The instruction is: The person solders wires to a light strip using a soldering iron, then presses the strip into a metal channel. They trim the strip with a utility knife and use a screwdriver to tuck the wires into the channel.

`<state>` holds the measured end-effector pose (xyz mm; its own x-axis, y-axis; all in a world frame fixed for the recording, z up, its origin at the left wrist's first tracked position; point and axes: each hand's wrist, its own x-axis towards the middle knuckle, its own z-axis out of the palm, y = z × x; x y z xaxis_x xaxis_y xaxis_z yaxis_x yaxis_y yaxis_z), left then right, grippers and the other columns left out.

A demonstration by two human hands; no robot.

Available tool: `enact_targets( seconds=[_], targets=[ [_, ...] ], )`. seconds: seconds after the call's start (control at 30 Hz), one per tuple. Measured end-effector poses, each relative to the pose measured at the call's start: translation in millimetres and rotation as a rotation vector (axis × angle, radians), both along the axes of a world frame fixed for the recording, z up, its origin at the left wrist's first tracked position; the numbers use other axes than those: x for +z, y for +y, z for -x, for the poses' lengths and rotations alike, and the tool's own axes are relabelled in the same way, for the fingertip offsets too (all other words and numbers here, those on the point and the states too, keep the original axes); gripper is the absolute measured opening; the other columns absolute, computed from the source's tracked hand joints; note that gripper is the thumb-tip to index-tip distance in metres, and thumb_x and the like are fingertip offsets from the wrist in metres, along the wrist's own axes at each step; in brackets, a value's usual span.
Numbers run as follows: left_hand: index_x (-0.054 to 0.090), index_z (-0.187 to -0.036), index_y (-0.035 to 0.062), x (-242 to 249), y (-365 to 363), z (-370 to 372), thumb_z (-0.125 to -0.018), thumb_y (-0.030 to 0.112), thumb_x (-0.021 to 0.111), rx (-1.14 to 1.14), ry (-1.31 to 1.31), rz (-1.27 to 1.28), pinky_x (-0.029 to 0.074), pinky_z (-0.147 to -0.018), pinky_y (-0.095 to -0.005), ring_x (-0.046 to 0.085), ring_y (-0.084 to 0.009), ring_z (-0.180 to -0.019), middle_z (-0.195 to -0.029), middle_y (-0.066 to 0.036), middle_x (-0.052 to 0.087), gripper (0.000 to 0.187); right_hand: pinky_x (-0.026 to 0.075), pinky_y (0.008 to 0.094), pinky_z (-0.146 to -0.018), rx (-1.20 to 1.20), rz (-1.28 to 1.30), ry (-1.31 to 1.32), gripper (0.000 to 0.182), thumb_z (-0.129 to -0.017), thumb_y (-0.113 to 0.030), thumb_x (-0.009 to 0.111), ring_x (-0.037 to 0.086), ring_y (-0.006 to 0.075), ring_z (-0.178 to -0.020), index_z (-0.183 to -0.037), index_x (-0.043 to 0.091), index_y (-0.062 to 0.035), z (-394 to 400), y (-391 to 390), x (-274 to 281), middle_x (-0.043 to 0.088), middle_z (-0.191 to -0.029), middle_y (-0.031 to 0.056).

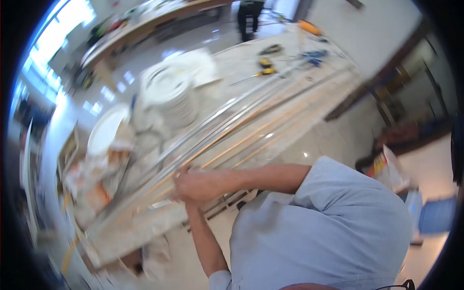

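Observation:
My right hand [205,186] reaches in from the right over the near edge of the worktable [116,241], its fingers curled closed. My left hand [182,193] comes up from below and meets it. Most of the left fingers are hidden behind the right hand, and motion blurs both. I cannot tell what is between them. Long silvery strips [208,123] run diagonally along the table just beyond my hands. Beside these lie thin orange-brown strips [246,140], one overlapping my fingers in this view.
A stack of white round discs [181,108] stands on the table. Farther along lie a yellow-black tool [266,66], blue tools [315,57] and an orange tool [309,27]. Crumpled wrapping [92,186] covers the left end. A person [249,19] stands beyond. A blue container [437,215] is at right.

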<state>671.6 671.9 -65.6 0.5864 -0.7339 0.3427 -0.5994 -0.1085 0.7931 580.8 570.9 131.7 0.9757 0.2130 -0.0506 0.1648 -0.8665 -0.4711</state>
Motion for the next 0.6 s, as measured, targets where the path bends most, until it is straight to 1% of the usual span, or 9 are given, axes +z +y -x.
enact_targets(
  seconds=[0.03,0.07,0.1,0.17,0.23,0.3,0.4,0.5,0.6],
  targets=[
    [0.072,-0.114,0.0127,5.8,-1.6,-2.4,-0.09,0.017,0.073,-0.027,-0.253,-0.017,0.044,-0.105,-0.0476,0.062,-0.0268,-0.117,-0.117,-0.007,0.07,0.024,0.054,0.0474,-0.071,-0.018,-0.043,-0.202,0.036,-0.1,-0.021,0.06,0.067,0.0423,-0.074,-0.13,0.06,-0.0027,41.4,-10.6,-13.6,0.067,-0.084,0.0239],
    [0.074,-0.107,0.0124,12.8,-6.3,-11.1,-0.089,0.016,0.073,-0.034,-0.507,-0.022,0.045,-0.101,-0.0479,0.063,-0.0297,-0.112,-0.11,-0.008,0.071,0.018,0.053,0.0496,-0.073,-0.164,-0.248,-0.066,0.027,-0.098,-0.022,0.061,0.067,0.0437,-0.077,-0.118,0.064,-0.0028,80.7,-22.2,-15.0,0.069,-0.085,0.0234],
    [0.075,-0.107,0.0133,19.3,-6.8,-7.7,-0.087,0.016,0.073,-0.028,-0.522,-0.003,0.043,-0.101,-0.048,0.062,-0.0308,-0.109,-0.109,-0.007,0.07,0.02,0.052,0.0517,-0.076,-0.295,-0.462,0.059,0.022,-0.097,-0.022,0.062,0.067,0.0451,-0.08,-0.106,0.069,-0.0028,122.6,-30.1,-16.5,0.07,-0.087,0.0229],
    [0.075,-0.11,0.0136,24.2,-5.2,-4.6,-0.086,0.016,0.074,-0.016,-0.561,-0.033,0.039,-0.102,-0.0495,0.06,-0.0322,-0.11,-0.112,-0.008,0.068,0.024,0.05,0.0539,-0.08,-0.62,-0.564,0.169,0.026,-0.101,-0.024,0.059,0.066,0.0462,-0.084,-0.104,0.066,0.0001,203.4,-42.0,-36.7,0.069,-0.088,0.0228],
    [0.074,-0.113,0.013,22.2,-12.0,-2.1,-0.086,0.017,0.074,-0.057,-0.601,-0.063,0.037,-0.105,-0.0508,0.059,-0.0326,-0.113,-0.115,-0.009,0.068,0.028,0.049,0.0553,-0.083,-0.862,-0.509,0.098,0.026,-0.102,-0.024,0.057,0.065,0.0461,-0.088,-0.102,0.065,0.0003,277.2,-55.4,-64.1,0.067,-0.087,0.0246],
    [0.072,-0.118,0.0124,26.5,-24.6,12.3,-0.086,0.018,0.074,0.019,-0.649,-0.213,0.034,-0.107,-0.0534,0.057,-0.0341,-0.119,-0.122,-0.012,0.066,0.033,0.05,0.0544,-0.083,-1.055,-0.358,0.248,0.026,-0.102,-0.024,0.056,0.066,0.0451,-0.089,-0.103,0.065,0.0009,335.4,-58.4,-70.5,0.068,-0.088,0.0256],
    [0.07,-0.123,0.0113,49.7,-72.8,46.9,-0.085,0.019,0.076,-0.161,-0.623,-0.194,0.032,-0.11,-0.0554,0.054,-0.036,-0.124,-0.127,-0.014,0.063,0.04,0.051,0.0538,-0.084,-1.292,-0.497,0.265,0.027,-0.102,-0.023,0.056,0.066,0.0452,-0.088,-0.102,0.065,0.0019,380.9,-56.0,-43.9,0.068,-0.088,0.0252],
    [0.07,-0.124,0.0104,80.3,-135.2,96.1,-0.084,0.018,0.077,-0.338,-0.561,-0.121,0.032,-0.109,-0.0555,0.054,-0.0367,-0.124,-0.126,-0.013,0.063,0.041,0.051,0.0537,-0.085,-1.352,-0.516,0.202,0.026,-0.101,-0.022,0.056,0.066,0.0455,-0.089,-0.107,0.067,0.0006,409.2,-70.4,-52.5,0.068,-0.089,0.0261],
    [0.07,-0.123,0.0097,87.7,-190.9,140.8,-0.084,0.018,0.078,-0.411,-0.486,-0.112,0.033,-0.108,-0.0565,0.054,-0.0374,-0.124,-0.126,-0.014,0.063,0.041,0.051,0.0535,-0.084,-1.328,-0.498,0.076,0.027,-0.101,-0.021,0.056,0.067,0.0461,-0.09,-0.114,0.069,-0.0014,427.1,-98.6,-60.3,0.068,-0.089,0.0274]
  ],
)
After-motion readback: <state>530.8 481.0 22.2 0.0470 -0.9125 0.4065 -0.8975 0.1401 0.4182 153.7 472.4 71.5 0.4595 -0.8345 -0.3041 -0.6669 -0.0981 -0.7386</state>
